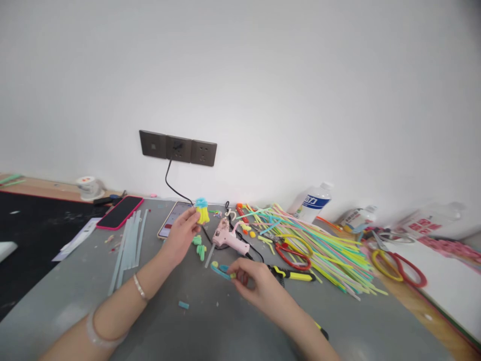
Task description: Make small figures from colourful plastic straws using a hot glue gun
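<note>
My left hand (183, 234) pinches a small fuzzy figure (203, 212), yellow below and blue on top, which looks made of pipe cleaner. In my right hand (252, 281), closed fingers grip a bent blue pipe cleaner piece (221, 269) with a yellow-green tip; part of it is hidden by the fingers. Between and beyond the hands rests a pink hot glue gun (232, 241), a glue stick (209, 256) poking from its rear. Green fuzzy pieces (200, 248) lie beside it. A short blue scrap (184, 304) is on the grey table (158, 326).
Loose pipe cleaners (330, 250) spread at right with red-and-yellow scissors (295, 253) and a yellow cutter (296, 275). Bottles (312, 203) stand or lie near the wall. Glue sticks (130, 240) and two phones (122, 211) are at left. A black cord (168, 175) runs to the socket.
</note>
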Tool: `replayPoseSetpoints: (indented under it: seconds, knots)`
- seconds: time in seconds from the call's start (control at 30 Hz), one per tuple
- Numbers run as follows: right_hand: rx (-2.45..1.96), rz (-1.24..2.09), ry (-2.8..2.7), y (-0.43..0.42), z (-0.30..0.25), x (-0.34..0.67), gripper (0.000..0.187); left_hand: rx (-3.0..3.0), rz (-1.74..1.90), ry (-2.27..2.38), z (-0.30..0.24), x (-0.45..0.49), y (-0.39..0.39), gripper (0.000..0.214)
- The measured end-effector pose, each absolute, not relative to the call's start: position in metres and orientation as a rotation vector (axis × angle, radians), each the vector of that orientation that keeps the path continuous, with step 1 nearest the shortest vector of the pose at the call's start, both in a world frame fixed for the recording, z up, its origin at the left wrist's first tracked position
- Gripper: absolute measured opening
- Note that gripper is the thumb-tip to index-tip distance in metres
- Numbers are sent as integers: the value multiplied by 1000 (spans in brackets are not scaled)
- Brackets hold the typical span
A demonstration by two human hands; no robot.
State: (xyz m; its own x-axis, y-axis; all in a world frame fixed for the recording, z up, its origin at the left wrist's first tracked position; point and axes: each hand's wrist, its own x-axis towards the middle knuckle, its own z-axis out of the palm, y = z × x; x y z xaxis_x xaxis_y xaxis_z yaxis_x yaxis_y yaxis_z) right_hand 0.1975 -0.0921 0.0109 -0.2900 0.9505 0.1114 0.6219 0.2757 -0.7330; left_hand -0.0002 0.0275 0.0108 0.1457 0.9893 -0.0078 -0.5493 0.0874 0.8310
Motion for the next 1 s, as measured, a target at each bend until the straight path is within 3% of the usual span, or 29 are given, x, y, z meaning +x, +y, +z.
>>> replayPoseSetpoints:
  seconds: [0.1, 0.27, 0.47, 1.0]
  knots:
    - [-1357, 845, -1893, -85, 25, 205, 16, 833, 1241, 701, 9, 1, 26, 29]
    - [-1313, 899, -1686, -64, 54, 220, 26, 815, 1142, 685, 8, 2, 22, 32]
    - [-1300, 582, -1456, -37, 85, 235, 32, 824, 1046, 596, 11, 4, 15, 29]
    - [-1184, 1128, -1681, -3, 115, 221, 33, 830, 685, 501, 15, 6, 1, 24]
